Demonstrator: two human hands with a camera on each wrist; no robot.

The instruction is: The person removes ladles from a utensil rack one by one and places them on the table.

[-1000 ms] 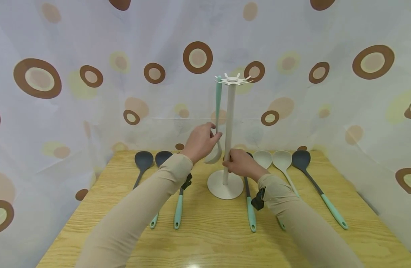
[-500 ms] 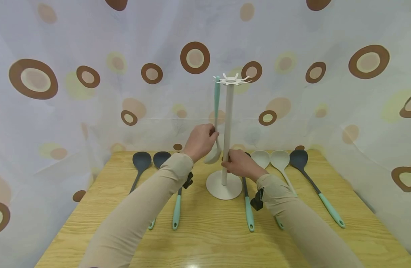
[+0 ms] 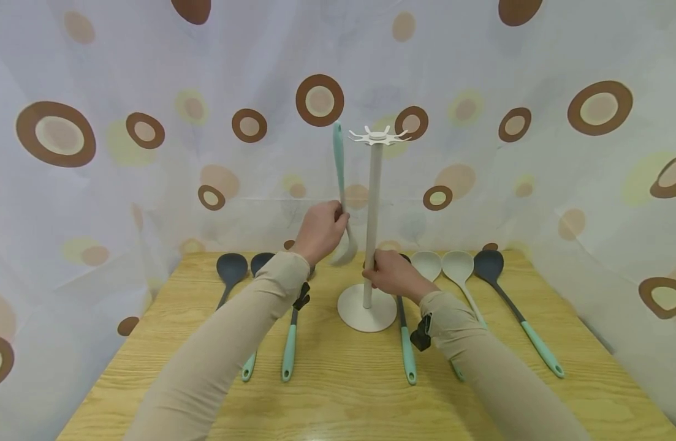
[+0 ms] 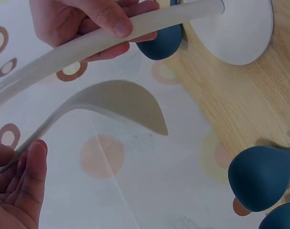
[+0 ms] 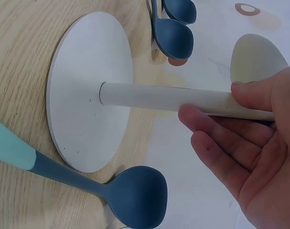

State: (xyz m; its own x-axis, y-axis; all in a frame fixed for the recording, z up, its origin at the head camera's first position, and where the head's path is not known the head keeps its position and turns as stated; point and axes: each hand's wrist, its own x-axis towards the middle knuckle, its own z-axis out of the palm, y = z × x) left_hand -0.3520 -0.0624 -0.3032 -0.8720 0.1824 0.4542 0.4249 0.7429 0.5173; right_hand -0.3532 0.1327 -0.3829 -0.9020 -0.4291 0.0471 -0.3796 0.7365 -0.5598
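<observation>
My left hand [image 3: 322, 229] pinches the pale lower shaft of a ladle [image 3: 339, 156] with a mint-green handle. The ladle hangs bowl down, left of a white utensil stand [image 3: 374, 202], its handle end apart from the notched top ring [image 3: 378, 137]. In the left wrist view the ladle's off-white bowl [image 4: 119, 98] shows side-on, beyond the fingertips. Low on the stand's pole, my right hand [image 3: 395, 274] grips with thumb and fingers, as the right wrist view also shows of the hand [image 5: 254, 152]. The stand's round base [image 5: 88, 114] rests on the table.
On the wooden table [image 3: 338, 392], dark ladles [image 3: 231, 268] lie to the left, partly under my left sleeve. To the right lie a dark-shafted utensil [image 3: 407, 355], two white ladles [image 3: 458, 266] and a dark ladle [image 3: 489, 264]. A patterned curtain [image 3: 233, 61] hangs behind.
The ladle's handle end has come away from the stand's top ring and moved left, carried by my left hand. The right hand keeps its grip on the pole.
</observation>
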